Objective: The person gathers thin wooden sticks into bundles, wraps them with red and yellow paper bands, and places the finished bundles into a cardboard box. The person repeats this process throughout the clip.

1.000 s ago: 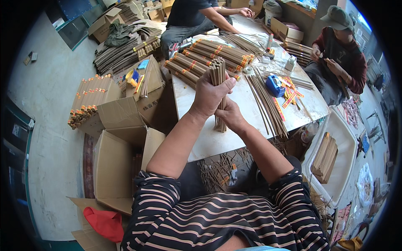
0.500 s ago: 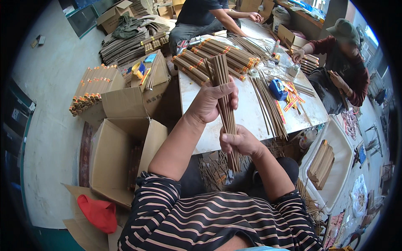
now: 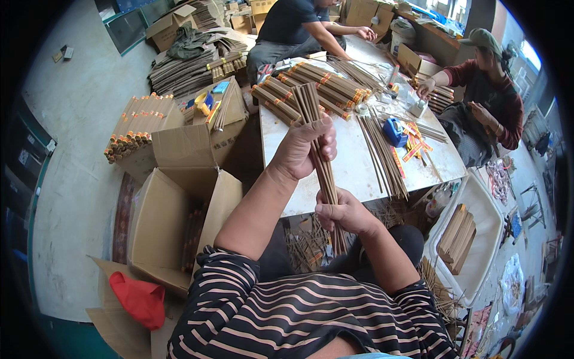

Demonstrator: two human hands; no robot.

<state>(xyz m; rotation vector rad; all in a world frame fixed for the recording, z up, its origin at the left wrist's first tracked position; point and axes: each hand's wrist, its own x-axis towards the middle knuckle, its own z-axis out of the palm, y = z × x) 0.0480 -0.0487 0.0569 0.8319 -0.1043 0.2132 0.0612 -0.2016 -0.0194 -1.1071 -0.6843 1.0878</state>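
centre of frame: brown stick bundle, gripped by left hand above, right hand below, fingers wrapped around. possible faults: slipping from slack fingers, snapping from over-squeezing.

1. A matt, dry, slightly rough finish is shown by the slim bundle of straight brown sticks.
2. Smooth, glossy plastic is seen in the squat blue tape dispenser.
3. The angular tan open box is made of matt cardboard.
4. Smooth plastic is seen in the deep white tub.
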